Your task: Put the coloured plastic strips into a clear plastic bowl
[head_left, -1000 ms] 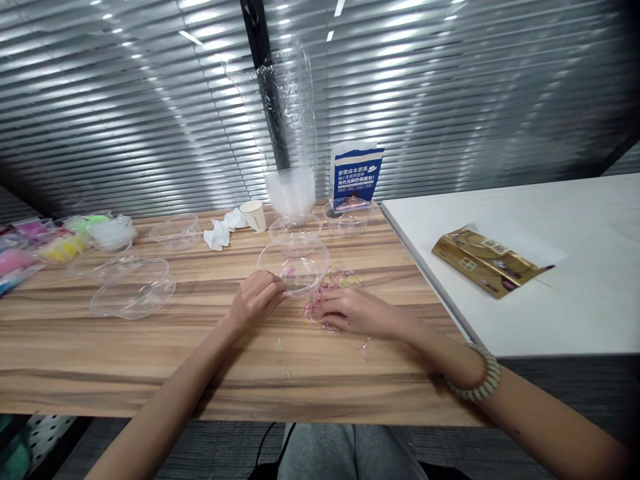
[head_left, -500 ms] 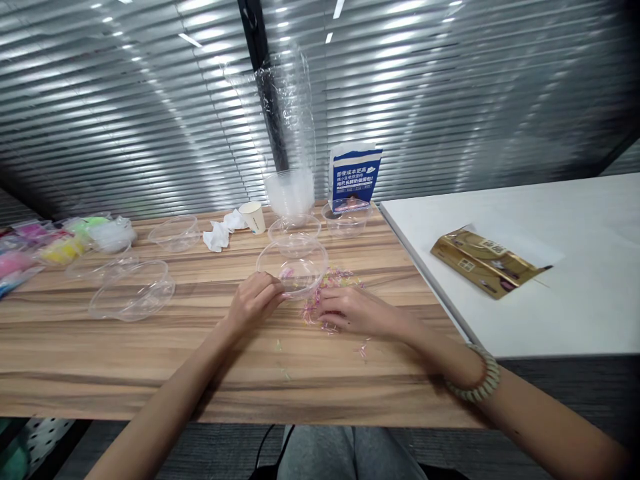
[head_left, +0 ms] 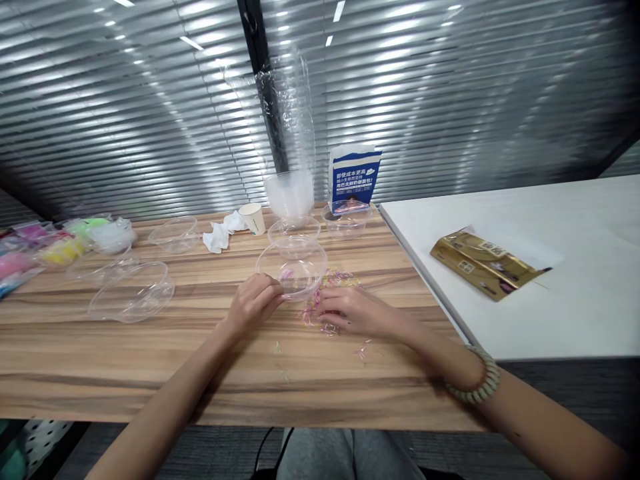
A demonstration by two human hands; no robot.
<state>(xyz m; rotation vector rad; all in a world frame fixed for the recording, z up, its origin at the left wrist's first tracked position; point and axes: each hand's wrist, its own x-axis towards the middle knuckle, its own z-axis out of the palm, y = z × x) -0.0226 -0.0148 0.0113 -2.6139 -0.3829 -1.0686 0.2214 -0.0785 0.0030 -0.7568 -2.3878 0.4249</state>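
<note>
My left hand [head_left: 256, 297] is closed on the near left rim of a clear round plastic bowl [head_left: 300, 257]. Some pink bits lie in or behind that bowl. Just right of it is a loose pile of small pink, yellow and white pieces [head_left: 340, 277] on the wooden table. The fingers of my right hand [head_left: 345, 309] are bent together at the pile's near side; whatever they pinch is too small to make out. A few stray pieces [head_left: 363, 349] lie nearer the table's front edge.
More clear bowls [head_left: 133, 293] stand at left and behind. Bags of coloured material [head_left: 63, 248], crumpled tissue [head_left: 217, 237], a paper cup [head_left: 253, 219], stacked bowls [head_left: 290, 193] and a blue bag [head_left: 356, 177] line the back. A gold wrapper [head_left: 487, 263] lies on the white table [head_left: 575, 320].
Both hands stay almost where they were. A few pieces at the left edge of the pile have shifted slightly left.
</note>
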